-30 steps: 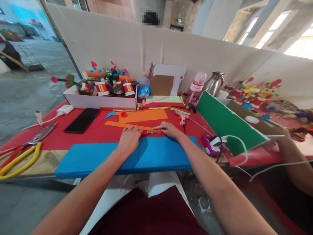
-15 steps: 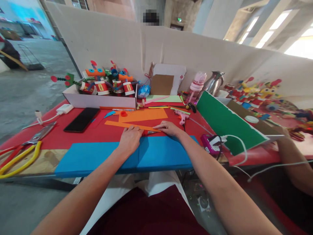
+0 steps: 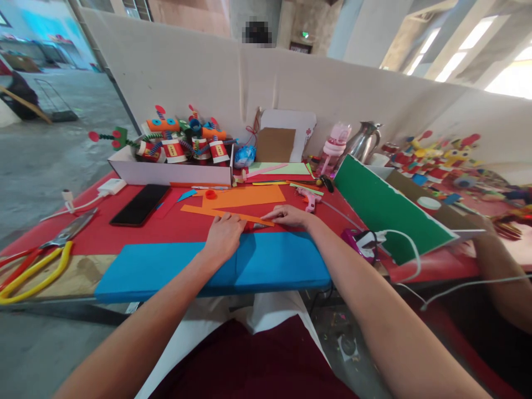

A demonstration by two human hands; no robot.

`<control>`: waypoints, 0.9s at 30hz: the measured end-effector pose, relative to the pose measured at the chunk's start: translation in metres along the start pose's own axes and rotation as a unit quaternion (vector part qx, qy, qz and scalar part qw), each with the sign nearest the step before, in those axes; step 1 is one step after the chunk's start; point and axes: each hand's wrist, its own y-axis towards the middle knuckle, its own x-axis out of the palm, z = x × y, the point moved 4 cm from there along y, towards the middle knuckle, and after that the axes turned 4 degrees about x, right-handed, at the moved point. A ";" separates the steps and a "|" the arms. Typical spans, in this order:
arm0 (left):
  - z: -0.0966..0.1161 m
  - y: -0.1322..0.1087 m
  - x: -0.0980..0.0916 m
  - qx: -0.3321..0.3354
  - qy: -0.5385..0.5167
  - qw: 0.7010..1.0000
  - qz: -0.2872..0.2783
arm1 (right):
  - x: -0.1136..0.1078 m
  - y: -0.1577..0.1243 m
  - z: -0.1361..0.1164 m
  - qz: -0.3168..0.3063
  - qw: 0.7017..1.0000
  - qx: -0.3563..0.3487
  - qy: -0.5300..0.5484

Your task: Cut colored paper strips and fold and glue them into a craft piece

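Note:
A long orange paper strip (image 3: 199,210) lies slanted just above the red tabletop. My left hand (image 3: 226,235) is closed on its middle, with the fingertips along the lower edge. At the strip's right end, my right hand (image 3: 291,216) has its index finger reaching left and the other fingers curled, gripping the paper. Between the hands, under the strip, a small greyish piece shows that I cannot make out. Behind it lies a wider orange sheet (image 3: 249,195) with a red ring (image 3: 211,194) on it. Blue board (image 3: 166,269) covers the table edge beneath my wrists.
On the left are a black phone (image 3: 140,205) and large snips (image 3: 62,238). A white box (image 3: 174,176) holds paper-cup figures. A pink glue gun (image 3: 310,198), a green board (image 3: 386,208) and a purple power socket (image 3: 357,244) stand right. A co-worker's arm (image 3: 499,266) is farther right.
Both hands stay on the strip with almost the same hold. The whole view has shifted very slightly; nothing else has visibly moved.

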 end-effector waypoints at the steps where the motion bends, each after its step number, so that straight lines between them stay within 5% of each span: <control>1: 0.001 0.000 0.000 -0.001 0.000 1.000 0.001 | 0.000 0.000 0.000 0.001 1.000 0.000 0.000; 8: 0.000 0.000 0.000 0.011 -0.010 1.000 -0.009 | 0.001 0.000 -0.001 0.004 1.000 -0.012 -0.008; 13: -0.010 -0.023 -0.004 0.007 -0.044 0.999 0.013 | 0.001 -0.001 -0.003 0.016 0.999 -0.008 -0.026; 18: -0.049 -0.062 -0.013 -0.071 -0.019 0.997 0.019 | 0.002 -0.006 -0.009 0.046 0.997 0.029 -0.047; 22: -0.093 -0.091 -0.015 -0.117 0.007 0.993 0.023 | 0.002 -0.003 -0.021 0.157 0.984 0.079 -0.042; 27: -0.129 -0.101 -0.023 -0.180 0.029 0.981 0.059 | 0.014 0.032 -0.050 0.177 0.976 0.083 -0.100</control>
